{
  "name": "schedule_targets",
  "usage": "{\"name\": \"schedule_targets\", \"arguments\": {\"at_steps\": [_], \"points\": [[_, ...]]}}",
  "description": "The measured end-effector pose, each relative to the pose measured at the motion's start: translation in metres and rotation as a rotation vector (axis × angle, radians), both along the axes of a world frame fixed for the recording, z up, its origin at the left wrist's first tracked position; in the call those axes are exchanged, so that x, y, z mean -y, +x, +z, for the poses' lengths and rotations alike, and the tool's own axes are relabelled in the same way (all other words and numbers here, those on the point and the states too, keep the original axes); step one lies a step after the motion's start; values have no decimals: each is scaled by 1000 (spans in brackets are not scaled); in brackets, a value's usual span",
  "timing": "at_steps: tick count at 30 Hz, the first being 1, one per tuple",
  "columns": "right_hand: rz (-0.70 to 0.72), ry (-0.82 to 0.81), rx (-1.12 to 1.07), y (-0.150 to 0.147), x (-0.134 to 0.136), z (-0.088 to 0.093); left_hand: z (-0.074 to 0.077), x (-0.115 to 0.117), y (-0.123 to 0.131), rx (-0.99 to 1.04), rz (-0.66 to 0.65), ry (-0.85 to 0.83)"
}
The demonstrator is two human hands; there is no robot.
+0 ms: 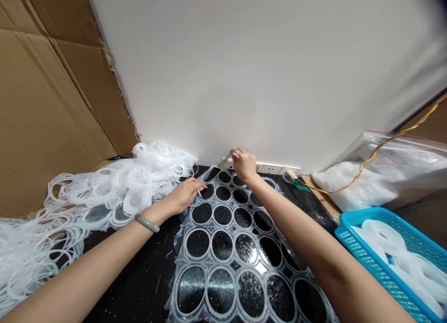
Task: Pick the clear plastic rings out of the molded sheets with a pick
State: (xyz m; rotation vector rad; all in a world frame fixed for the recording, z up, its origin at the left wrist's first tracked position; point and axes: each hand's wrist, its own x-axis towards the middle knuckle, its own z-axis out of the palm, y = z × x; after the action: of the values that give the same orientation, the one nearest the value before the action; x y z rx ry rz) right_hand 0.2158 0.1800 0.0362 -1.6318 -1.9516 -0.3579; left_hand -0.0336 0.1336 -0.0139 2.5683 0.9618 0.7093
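A cardboard sheet (52, 81) is propped up on the left, a white wall (244, 71) rises dead ahead, and a speckled black counter (146, 272) runs below it! On that counter, a clear plastic sheet of rings (223, 248) is laid out flat, with a heap of loose clear rings (104, 192) piled against its left side. Over on the right, a blue plastic basket (377, 239) of white coils is set beside a bulging plastic bag (394, 160). The action is at the far edge of the sheet: a thin clear strip (226, 158) is pinched up there by the right hand (244, 164), the arm reached well forward. The left hand (183, 196) is laid across the sheet's left edge, fingers extended, a pale green bangle (146, 223) at the wrist; whether anything is gripped there cannot be told.
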Motion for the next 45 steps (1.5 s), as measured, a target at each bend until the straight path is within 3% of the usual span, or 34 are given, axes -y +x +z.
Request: {"name": "schedule_targets", "arguments": {"at_steps": [5,11,13,16,22,27,31,35,38,41,45], "points": [[-89,163,-174,34,21,20,2,2,2,-1,31,1],[-231,215,-462,76,52,39,9,2,5,19,70,11],[-133,116,-613,83,67,45,18,8,8,47,89,14],[131,-175,-816,75,102,50,36,30,19,126,119,31],[476,-579,-1001,30,184,53,73,116,42,479,94,-98],[706,-805,-1065,3,232,53,79,172,36,419,-84,-338],[773,-888,-1083,-6,258,45,72,203,20,232,-69,-447],[715,-812,-1098,-5,271,19,62,234,1,193,75,-218],[654,-767,-1023,-1,273,-5,54,252,-8,247,93,-69],[611,-760,-995,3,272,-19,49,254,-6,205,82,-94],[553,-692,-1065,7,269,-24,42,231,15,85,67,-184]]}}
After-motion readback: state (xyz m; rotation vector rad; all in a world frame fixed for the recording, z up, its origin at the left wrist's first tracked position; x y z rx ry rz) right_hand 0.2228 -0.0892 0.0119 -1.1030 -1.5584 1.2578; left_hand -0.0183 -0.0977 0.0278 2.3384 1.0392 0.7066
